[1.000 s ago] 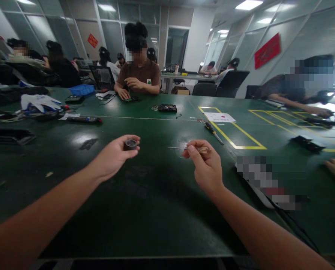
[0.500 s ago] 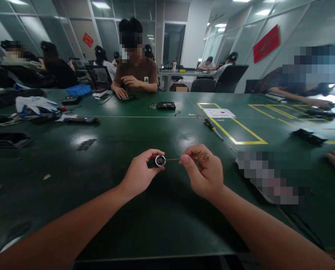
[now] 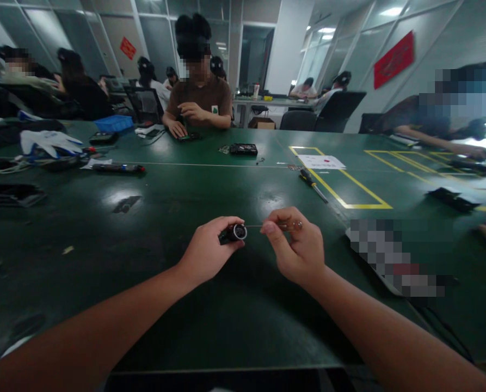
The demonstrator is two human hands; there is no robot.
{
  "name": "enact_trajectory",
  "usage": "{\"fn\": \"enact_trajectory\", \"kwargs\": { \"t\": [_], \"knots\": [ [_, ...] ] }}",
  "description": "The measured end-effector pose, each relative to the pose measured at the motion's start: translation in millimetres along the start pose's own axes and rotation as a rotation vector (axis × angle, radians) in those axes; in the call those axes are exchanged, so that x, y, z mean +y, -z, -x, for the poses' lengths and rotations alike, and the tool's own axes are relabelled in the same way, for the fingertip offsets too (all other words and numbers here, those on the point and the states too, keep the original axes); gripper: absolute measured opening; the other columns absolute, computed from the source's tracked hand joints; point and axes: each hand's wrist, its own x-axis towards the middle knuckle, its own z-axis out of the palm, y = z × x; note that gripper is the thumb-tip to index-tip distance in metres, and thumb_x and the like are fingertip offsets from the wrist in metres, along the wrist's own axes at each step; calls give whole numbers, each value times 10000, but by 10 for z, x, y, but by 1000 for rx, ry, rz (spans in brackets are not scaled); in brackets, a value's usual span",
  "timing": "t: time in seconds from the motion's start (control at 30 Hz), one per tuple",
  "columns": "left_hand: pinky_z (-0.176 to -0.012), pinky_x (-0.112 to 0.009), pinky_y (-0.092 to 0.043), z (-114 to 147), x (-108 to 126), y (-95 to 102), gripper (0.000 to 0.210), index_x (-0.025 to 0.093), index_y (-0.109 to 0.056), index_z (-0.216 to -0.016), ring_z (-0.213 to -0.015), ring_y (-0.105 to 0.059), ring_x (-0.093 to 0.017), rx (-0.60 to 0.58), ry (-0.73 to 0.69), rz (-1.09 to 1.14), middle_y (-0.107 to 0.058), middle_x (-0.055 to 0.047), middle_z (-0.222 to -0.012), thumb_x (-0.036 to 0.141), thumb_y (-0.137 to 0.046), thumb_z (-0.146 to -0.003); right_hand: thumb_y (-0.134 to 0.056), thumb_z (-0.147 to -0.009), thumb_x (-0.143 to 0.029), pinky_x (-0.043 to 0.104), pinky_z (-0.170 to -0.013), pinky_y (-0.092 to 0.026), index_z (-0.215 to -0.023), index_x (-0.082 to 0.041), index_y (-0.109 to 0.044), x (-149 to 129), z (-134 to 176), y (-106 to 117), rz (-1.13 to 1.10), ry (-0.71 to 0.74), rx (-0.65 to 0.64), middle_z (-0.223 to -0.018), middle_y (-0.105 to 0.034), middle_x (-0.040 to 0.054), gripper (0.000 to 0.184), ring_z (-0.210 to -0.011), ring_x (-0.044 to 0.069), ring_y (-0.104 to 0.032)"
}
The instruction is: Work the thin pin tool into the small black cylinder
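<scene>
Left hand [image 3: 210, 251] grips the small black lens part [image 3: 235, 233] above the green table [image 3: 185, 196], now turned slightly more sideways than half a second ago. Right hand [image 3: 297, 247] pinches the thin screwdriver [image 3: 275, 225] (tip meeting the part), so both have closed together.

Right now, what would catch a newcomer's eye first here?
Two bare hands meet low at the centre, over the green table. The left hand pinches a small black round part; the right hand holds a thin screwdriver with its tip at that part. Beyond, a person in a brown shirt sits across the table, and yellow tape lines mark its right side.
</scene>
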Motion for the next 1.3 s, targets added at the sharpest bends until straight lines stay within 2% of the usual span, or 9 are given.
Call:
{"fn": "enact_trajectory", "kwargs": {
  "t": [0.1,0.33,0.9,1.3],
  "knots": [
    [-998,-402,-547,-1,-20,11,418,245,-719,-1181,-1059,-708,-222,9,17,-3,-754,-25,-1151,112,-807,-794,-596,-992,-264,276,-608,-470,-912,-233,-604,-15,29,11,-19,-21,29,-707,-652,-22,86,-575,128,-605],
    [-998,-376,-546,5,2,8,421,239,-722,-1194,-1074,-701,-208,-7,-34,-63,-752,-20,-1161,110,-803,-802,-594,-986,-279,268,-567,-449,-894,-231,-592,4,9,-25,-18,-25,-39,-730,-675,-12,103,-577,129,-611],
    [-1002,-386,-547,4,-8,-1,441,242,-722,-1204,-1076,-705,-215,21,-30,-57,-755,-28,-1162,103,-806,-795,-592,-990,-283,271,-594,-449,-865,-226,-599,28,26,-25,9,-26,-33,-691,-639,-24,137,-578,126,-611],
    [-1019,-383,-539,2,-1,18,436,231,-720,-1213,-1099,-701,-211,-1,-55,-71,-750,-36,-1183,96,-796,-805,-588,-998,-325,273,-585,-441,-867,-225,-601,15,20,-32,-7,-109,-65,-621,-604,-40,165,-534,127,-568]
  ]
}}
